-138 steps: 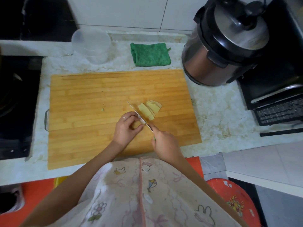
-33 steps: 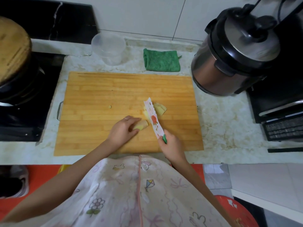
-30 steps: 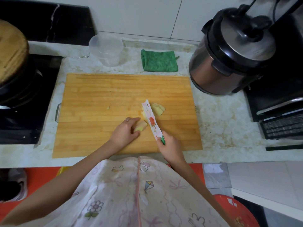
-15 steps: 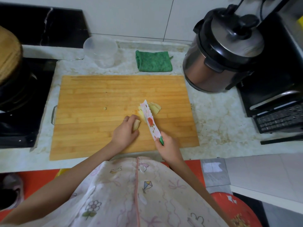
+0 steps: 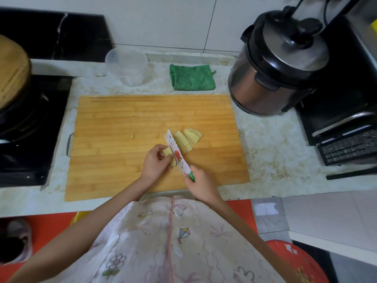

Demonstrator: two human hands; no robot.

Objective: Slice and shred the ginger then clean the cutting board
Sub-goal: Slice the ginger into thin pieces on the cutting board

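Marbled countertop (image 5: 265, 144) carries the rectangular bamboo cutting board (image 5: 122, 123), where a pale stub of ginger (image 5: 167, 153) is pinched by the left hand (image 5: 154, 163) right against the white patterned knife with green handle (image 5: 177, 157), gripped by the curled right hand (image 5: 203, 184). That pinching hand could be nicked if so short a stub is allowed to roll. Cut ginger slices (image 5: 186, 139) lie at two o'clock of the blade; bare board is offered from nine to twelve o'clock, its near edge under both wrists

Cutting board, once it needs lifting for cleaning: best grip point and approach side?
Probably the metal handle on the left short edge of the cutting board, approached from the left. It is a loop standing off that edge, while the board lies flat on the counter.
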